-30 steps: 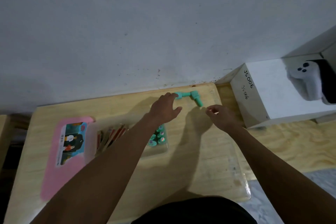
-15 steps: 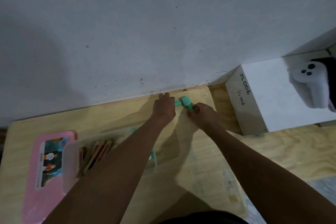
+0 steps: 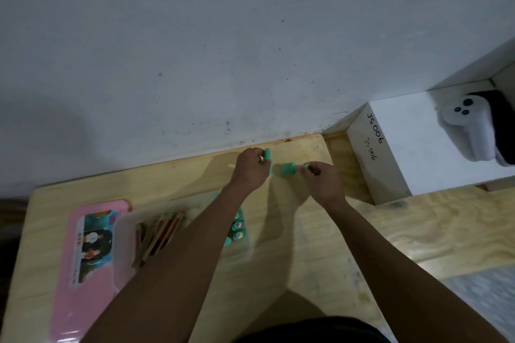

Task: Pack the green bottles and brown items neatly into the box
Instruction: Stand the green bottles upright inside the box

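Hands each grip one green bottle: left hand [image 3: 249, 168] holds one [image 3: 267, 154], right hand [image 3: 323, 181] another [image 3: 288, 169].

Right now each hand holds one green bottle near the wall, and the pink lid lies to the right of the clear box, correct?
Not quite. In the head view the pink lid lies left of the clear box, not right. The left hand and right hand do each hold a green bottle.

White box [image 3: 412, 147] — "JS006", twice handwritten.
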Demonstrator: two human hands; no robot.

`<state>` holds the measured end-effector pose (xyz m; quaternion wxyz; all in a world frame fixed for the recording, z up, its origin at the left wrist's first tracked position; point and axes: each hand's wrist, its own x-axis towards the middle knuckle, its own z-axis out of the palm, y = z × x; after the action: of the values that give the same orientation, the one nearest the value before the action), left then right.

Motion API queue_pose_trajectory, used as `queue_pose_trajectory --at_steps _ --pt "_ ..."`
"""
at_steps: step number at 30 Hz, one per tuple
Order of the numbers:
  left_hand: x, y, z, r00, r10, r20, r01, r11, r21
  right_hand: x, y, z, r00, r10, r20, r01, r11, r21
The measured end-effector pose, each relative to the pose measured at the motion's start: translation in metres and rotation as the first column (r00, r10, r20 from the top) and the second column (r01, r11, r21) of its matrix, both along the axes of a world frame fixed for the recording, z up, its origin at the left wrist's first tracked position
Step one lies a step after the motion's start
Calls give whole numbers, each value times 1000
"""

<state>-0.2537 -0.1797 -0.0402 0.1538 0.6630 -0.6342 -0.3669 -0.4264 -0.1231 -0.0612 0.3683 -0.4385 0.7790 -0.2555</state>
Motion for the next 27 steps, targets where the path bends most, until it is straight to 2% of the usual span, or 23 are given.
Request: queue_pose_trajectory --at_steps 3,8,11,16,22,27 --pt "14 17 12 990 82 -112 -86 996 -27 9 14 15 996 -53 72 59 994 -87" --pt "36 47 33 936 184 -299 -188 982 16 27 39 46 972 -101 213 140 974 -179" --pt "52 68 45 911 198 -363 -204 979 21 40 53 58 954 -104 280 165 966 -201" --pt "81 96 64 883 242 -402 -255 967 20 64 75 71 950 -28 312 114 959 -261" --pt "115 124 73 883 261 -391 -277 961 16 85 100 77 961 161 225 -86 947 -310" --pt "135 147 73 933 205 -297 -215 977 -1 96 118 71 945 325 23 -304 905 -297"
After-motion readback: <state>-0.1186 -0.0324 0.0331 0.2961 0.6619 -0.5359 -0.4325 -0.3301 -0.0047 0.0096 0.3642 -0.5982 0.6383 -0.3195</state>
